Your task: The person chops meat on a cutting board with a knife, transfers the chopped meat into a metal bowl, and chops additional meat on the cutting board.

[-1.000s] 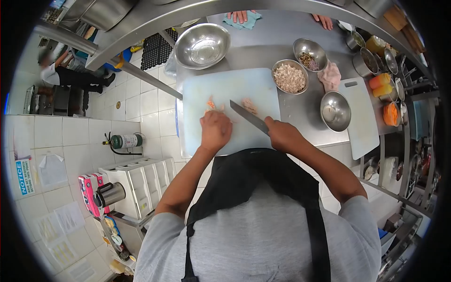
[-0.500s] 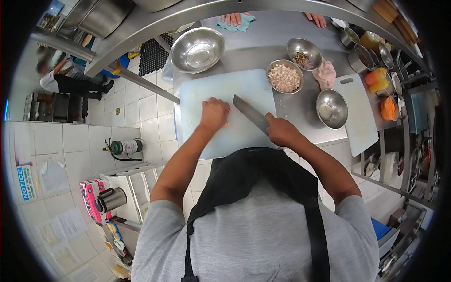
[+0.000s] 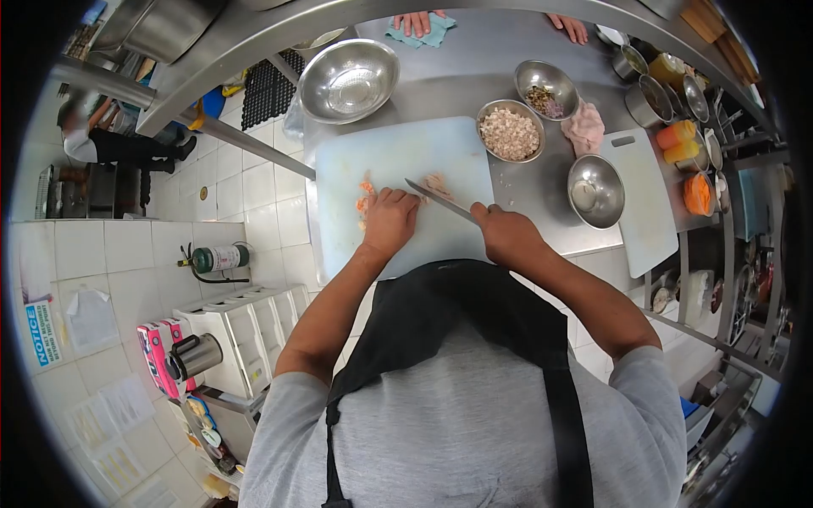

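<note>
My right hand point(image 3: 506, 233) grips a broad-bladed knife point(image 3: 444, 201), its blade slanting up and left across a white cutting board point(image 3: 339, 165). Close to the blade's tip, my left hand point(image 3: 391, 223) rests on the board with its fingers curled down. Whatever lies under those fingers is hidden. Small orange pieces point(image 3: 365, 200) lie just left of my left hand. Pale pinkish chopped bits point(image 3: 436, 184) sit along the far side of the blade.
Beyond the board stand a large steel bowl point(image 3: 349, 82), a bowl of diced pale food point(image 3: 511, 131) and a bowl with mixed bits point(image 3: 546, 90). Rightward are a pink cloth point(image 3: 583, 130), another steel bowl point(image 3: 606, 203) and a second board point(image 3: 648, 212). Another person's hand point(image 3: 413, 23) touches a teal cloth point(image 3: 434, 32).
My left hand has moved nearer to me, and orange pieces now show beside it. The knife's blade has dropped and turned, its tip now close to my left fingers.
</note>
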Tool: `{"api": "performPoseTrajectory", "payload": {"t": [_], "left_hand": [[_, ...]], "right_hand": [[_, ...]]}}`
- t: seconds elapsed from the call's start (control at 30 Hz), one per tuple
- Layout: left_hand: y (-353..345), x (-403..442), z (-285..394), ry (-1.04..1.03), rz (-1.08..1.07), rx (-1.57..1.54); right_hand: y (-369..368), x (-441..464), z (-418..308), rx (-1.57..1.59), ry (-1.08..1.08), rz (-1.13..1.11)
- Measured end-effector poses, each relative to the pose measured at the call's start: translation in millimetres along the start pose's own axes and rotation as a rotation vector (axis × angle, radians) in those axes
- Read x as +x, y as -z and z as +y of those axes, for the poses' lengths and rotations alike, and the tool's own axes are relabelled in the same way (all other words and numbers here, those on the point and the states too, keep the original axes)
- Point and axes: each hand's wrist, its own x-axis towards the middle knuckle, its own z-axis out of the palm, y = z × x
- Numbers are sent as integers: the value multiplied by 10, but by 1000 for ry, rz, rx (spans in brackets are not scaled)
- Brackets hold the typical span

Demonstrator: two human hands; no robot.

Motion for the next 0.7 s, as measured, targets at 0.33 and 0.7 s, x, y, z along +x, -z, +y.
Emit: {"api": "performPoseTrajectory", "payload": {"t": [0.33,0.7], "left_hand": [[-86,-60,-5,0,64,-9],[32,-105,-74,9,151,-25]], "right_hand": [[-68,162,-85,3,4,-63],[-53,296,-56,-11,-7,-104]]}}
